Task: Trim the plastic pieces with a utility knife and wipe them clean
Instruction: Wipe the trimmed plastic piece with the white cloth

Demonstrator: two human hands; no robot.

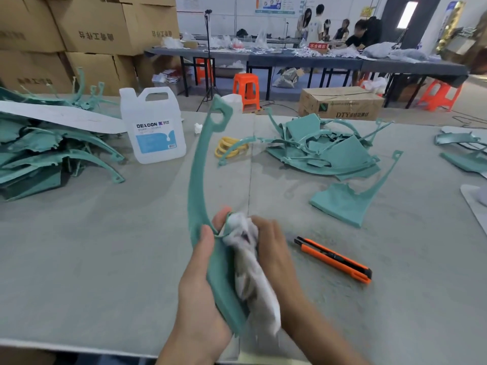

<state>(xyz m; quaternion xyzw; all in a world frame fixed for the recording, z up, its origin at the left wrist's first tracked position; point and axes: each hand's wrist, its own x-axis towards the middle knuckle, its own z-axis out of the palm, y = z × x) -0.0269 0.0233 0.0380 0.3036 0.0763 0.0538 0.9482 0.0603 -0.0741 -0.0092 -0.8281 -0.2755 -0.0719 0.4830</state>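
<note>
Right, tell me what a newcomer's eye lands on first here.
The long curved teal plastic piece rises at the centre, gripped by the left hand while the right hand holds a white cloth against it. An orange utility knife lies to its right, and a white jug stands back left.

Your grey table [105,246] carries an orange utility knife [333,260] on your right, a white jug [152,127], yellow bands [229,150] near it, a heap of teal plastic pieces [47,154] at the left and a second heap [329,151] at the right.
</note>
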